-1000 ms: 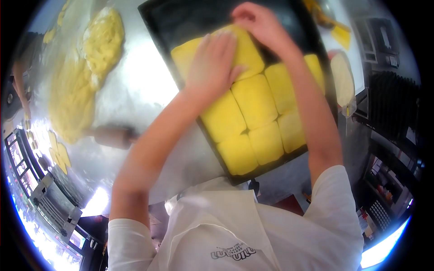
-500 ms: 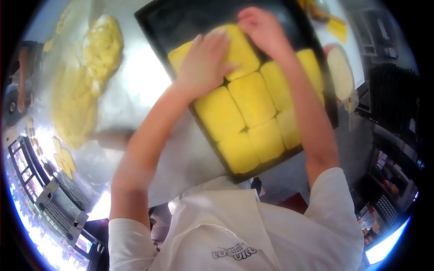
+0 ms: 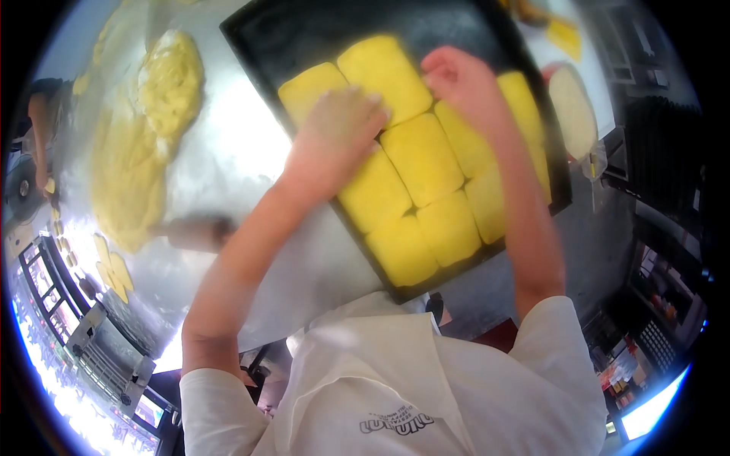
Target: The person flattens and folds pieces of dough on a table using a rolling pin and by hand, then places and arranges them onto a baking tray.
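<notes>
Several flat yellow dough pieces [image 3: 422, 159] lie edge to edge on a dark tray [image 3: 304, 36], filling its near part. My left hand [image 3: 338, 129] lies palm down, fingers stretched out, over the left-hand pieces, its fingertips by the lower edge of a top dough piece [image 3: 384, 80]. My right hand [image 3: 460, 80] is over the tray to the right of that piece, fingers curled together; whether anything is between them is hidden.
A big lump of yellow dough [image 3: 171, 87] lies on the metal table [image 3: 220, 163] at the left, a rolling pin [image 3: 194, 234] below it. A pale oval dough piece [image 3: 572, 110] and a yellow scraper [image 3: 564, 38] are at the right. Another person's arm [image 3: 36, 129] shows far left.
My left hand has moved down and left off the top dough piece, uncovering it. My right hand has come down and right, nearer to the right-hand pieces.
</notes>
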Motion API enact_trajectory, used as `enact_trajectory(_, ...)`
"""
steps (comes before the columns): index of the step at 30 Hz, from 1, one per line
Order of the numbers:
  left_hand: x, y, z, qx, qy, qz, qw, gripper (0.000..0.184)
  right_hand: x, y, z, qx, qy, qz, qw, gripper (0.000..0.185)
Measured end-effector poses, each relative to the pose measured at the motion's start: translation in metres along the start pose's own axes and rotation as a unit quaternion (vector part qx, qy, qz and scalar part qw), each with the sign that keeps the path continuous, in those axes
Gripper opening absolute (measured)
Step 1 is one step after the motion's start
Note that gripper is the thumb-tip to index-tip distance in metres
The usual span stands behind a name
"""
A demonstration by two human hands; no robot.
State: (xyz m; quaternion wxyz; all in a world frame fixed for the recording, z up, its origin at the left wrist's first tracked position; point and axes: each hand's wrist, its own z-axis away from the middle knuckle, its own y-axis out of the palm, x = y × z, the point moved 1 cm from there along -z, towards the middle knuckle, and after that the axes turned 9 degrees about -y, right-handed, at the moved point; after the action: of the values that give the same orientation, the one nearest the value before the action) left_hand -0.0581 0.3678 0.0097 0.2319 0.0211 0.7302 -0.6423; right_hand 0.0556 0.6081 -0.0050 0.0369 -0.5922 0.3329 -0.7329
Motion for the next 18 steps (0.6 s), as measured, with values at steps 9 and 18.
enact_trajectory(9,-0.005,0.000,0.005,-0.005,0.002,-0.053,0.999,0.043,0.003,0.011,0.024,-0.037,0.005,0.047,0.998,0.018)
enact_trajectory(18,-0.007,0.004,0.005,-0.041,-0.009,-0.022,0.999,0.039,0.009,0.008,0.026,-0.045,-0.003,0.076,0.996,0.020)
